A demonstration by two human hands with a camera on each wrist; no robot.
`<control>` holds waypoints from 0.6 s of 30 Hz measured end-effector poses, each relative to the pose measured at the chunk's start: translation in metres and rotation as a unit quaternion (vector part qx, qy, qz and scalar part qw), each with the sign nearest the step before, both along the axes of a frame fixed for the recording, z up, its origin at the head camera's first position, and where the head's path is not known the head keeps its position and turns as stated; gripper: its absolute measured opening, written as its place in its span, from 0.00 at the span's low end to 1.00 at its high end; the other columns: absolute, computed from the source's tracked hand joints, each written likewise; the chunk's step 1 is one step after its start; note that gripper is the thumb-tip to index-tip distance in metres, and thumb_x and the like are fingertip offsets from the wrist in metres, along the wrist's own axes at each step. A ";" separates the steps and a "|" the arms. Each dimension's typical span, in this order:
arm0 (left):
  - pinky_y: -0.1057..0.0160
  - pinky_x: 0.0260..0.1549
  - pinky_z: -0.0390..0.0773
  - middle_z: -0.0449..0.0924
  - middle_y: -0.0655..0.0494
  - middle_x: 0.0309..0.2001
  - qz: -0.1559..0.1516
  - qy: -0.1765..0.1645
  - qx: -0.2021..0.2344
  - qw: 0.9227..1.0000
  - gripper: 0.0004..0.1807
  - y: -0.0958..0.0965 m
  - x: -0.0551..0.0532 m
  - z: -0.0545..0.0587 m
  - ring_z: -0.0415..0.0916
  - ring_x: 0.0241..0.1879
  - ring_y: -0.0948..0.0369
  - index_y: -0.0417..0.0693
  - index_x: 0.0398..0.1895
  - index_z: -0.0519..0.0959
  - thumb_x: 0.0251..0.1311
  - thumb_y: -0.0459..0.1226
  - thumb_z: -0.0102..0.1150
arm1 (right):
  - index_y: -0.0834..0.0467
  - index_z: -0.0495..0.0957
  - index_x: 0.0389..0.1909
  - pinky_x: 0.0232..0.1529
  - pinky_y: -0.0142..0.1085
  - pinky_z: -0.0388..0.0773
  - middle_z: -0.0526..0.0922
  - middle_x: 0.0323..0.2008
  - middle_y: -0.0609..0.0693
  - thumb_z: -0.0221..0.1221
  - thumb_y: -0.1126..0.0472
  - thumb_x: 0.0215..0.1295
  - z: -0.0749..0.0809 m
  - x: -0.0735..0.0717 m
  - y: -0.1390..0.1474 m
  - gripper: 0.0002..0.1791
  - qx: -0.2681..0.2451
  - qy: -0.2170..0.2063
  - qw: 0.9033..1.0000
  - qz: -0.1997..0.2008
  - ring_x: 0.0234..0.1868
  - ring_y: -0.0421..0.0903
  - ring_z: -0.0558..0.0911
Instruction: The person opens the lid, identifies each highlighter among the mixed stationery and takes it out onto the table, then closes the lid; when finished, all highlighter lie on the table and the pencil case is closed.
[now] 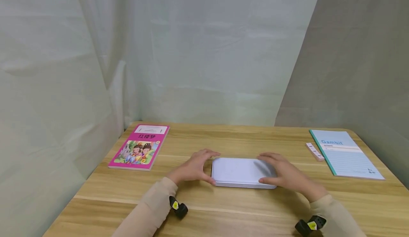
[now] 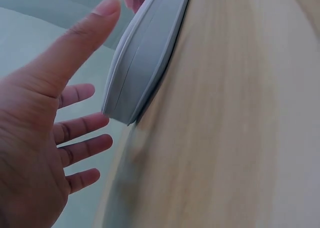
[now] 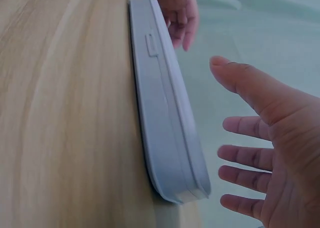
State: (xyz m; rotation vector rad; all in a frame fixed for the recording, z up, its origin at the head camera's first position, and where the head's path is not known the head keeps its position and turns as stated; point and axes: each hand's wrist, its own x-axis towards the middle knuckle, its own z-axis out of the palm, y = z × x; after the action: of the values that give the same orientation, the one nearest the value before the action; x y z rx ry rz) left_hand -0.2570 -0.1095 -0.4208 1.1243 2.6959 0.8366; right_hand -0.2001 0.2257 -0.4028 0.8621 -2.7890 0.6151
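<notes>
A flat white case point(image 1: 235, 170) with rounded corners lies on the wooden table between two hands. My left hand point(image 1: 195, 166) is at its left end, thumb and fingers spread apart. At the right end, the fingers and thumb of my right hand point(image 1: 285, 173) overlap the case from above. In the left wrist view, the side of the case point(image 2: 145, 53) shows a seam, with the straight fingers near its corner. The right wrist view shows a small raised tab on the side of the case point(image 3: 162, 103), and a gap between it and the open right hand point(image 3: 285, 148).
A pink book point(image 1: 137, 148) with a cartoon cover lies at the table's left edge. To the right are a light blue notebook point(image 1: 348, 159) marked "Gambit" and a small pinkish bar-shaped item point(image 1: 315, 151) beside it. Pale curtains point(image 1: 211, 52) hang behind the table point(image 1: 198, 212).
</notes>
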 end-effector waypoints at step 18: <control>0.46 0.70 0.58 0.69 0.51 0.63 0.012 0.039 -0.015 0.999 0.57 0.006 0.002 -0.016 0.64 0.65 0.53 0.46 0.69 0.63 0.33 0.56 0.78 | 0.60 0.74 0.59 0.61 0.63 0.67 0.73 0.60 0.61 0.71 0.44 0.47 -0.008 -0.003 -0.011 0.40 0.017 0.006 1.000 -0.013 0.62 0.62 0.71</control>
State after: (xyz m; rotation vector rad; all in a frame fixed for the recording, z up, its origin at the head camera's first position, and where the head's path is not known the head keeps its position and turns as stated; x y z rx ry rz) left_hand -0.2548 -0.1034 -0.4371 1.1432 2.7802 0.7695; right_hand -0.2028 0.2150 -0.4108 0.8317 -2.8018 0.5589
